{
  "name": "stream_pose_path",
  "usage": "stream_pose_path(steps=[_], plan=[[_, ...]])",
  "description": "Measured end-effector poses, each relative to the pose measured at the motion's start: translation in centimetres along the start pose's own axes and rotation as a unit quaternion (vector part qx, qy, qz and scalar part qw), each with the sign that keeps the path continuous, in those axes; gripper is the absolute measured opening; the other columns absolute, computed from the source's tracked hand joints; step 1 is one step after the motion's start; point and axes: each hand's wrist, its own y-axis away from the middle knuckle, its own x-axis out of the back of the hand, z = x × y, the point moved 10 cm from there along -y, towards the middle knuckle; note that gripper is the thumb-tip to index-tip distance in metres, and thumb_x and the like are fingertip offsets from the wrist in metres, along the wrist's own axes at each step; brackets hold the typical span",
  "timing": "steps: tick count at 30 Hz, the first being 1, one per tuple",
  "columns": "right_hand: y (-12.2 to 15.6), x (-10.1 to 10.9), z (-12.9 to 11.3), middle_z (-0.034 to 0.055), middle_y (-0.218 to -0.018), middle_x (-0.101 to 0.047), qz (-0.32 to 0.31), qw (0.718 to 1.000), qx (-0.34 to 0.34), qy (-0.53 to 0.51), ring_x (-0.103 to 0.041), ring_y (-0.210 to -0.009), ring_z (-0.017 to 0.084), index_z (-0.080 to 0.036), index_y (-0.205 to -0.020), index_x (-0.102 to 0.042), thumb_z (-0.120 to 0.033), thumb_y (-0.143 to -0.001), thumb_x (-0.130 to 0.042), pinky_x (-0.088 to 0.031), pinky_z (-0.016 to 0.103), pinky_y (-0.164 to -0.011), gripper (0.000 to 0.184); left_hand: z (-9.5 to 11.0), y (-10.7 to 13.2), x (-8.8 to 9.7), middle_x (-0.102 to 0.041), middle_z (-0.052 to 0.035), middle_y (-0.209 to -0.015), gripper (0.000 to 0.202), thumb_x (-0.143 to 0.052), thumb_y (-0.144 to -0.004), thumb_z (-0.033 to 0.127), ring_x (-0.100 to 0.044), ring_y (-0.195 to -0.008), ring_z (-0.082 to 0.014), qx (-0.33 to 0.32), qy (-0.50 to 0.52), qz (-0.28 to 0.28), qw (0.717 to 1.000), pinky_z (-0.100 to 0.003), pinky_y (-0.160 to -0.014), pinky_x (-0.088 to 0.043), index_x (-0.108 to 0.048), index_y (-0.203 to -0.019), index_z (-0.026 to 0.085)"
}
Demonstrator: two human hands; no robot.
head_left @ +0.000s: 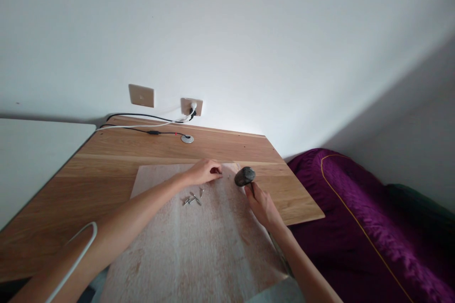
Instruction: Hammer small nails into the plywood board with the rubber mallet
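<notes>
A pale plywood board (199, 246) lies on a wooden desk (106, 170) in front of me. My left hand (204, 171) rests near the board's far edge with its fingertips pinched together, apparently on a small nail that is too small to make out. My right hand (261, 203) is closed round the handle of a hammer, whose dark head (244, 176) hovers just right of the left fingertips. Several loose nails (194, 198) lie on the board just below the left hand.
A white wall stands behind the desk, with a switch plate (141, 95) and a socket (192, 106) holding a plug. Black and white cables (142, 127) run along the desk's back edge. A purple bedspread (355, 227) lies to the right. A white cord (76, 255) crosses my left forearm.
</notes>
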Motion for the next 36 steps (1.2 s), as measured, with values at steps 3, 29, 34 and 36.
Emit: stream_pose_path(steps=[3,29,34,36], plan=[[-0.2,0.1,0.3,0.0114,-0.088,-0.077,-0.013,0.999,-0.027,-0.013,-0.075,-0.086,0.026,-0.022,-0.091,-0.062,-0.031,-0.101,-0.042,-0.045,0.028,-0.068,0.024,0.1,0.0,0.1,-0.070,-0.0033,-0.083,0.007,-0.072,-0.090,0.016,-0.064,-0.077,-0.0156,-0.010,-0.029,-0.004,1.000,-0.024,-0.072,-0.042,-0.076,-0.085,0.017],[-2.0,1.3,-6.2,-0.0046,-0.056,-0.056,-0.061,0.991,-0.035,-0.114,-0.052,-0.038,0.011,-0.023,-0.081,-0.053,-0.042,-0.100,-0.044,-0.035,0.020,-0.043,0.027,-0.6,0.1,-0.6,-0.068,-0.0027,-0.091,0.013,-0.070,-0.086,0.017,-0.064,-0.079,-0.0158,0.019,-0.017,-0.029,0.999,-0.024,-0.071,-0.044,-0.077,-0.096,0.019],[-2.1,-0.1,-6.5,-0.0028,-0.056,-0.058,-0.082,0.991,-0.017,-0.102,-0.054,-0.040,0.013,-0.023,-0.085,-0.057,-0.037,-0.099,-0.045,-0.036,0.022,-0.043,0.024,-0.7,0.3,-0.3,-0.065,-0.0051,-0.100,0.041,-0.086,-0.076,0.038,-0.064,-0.091,-0.0209,0.022,-0.028,-0.018,0.999,-0.027,-0.078,-0.047,-0.073,-0.110,0.019],[-2.0,-0.8,-6.5,-0.0030,-0.054,-0.056,-0.102,0.990,-0.017,-0.092,-0.053,-0.038,0.013,-0.022,-0.083,-0.057,-0.035,-0.098,-0.046,-0.035,0.022,-0.042,0.023,-0.6,0.3,-0.3,-0.065,-0.0059,-0.100,0.040,-0.085,-0.078,0.038,-0.064,-0.091,-0.0216,0.024,-0.035,-0.020,0.999,-0.028,-0.079,-0.047,-0.072,-0.109,0.017]])
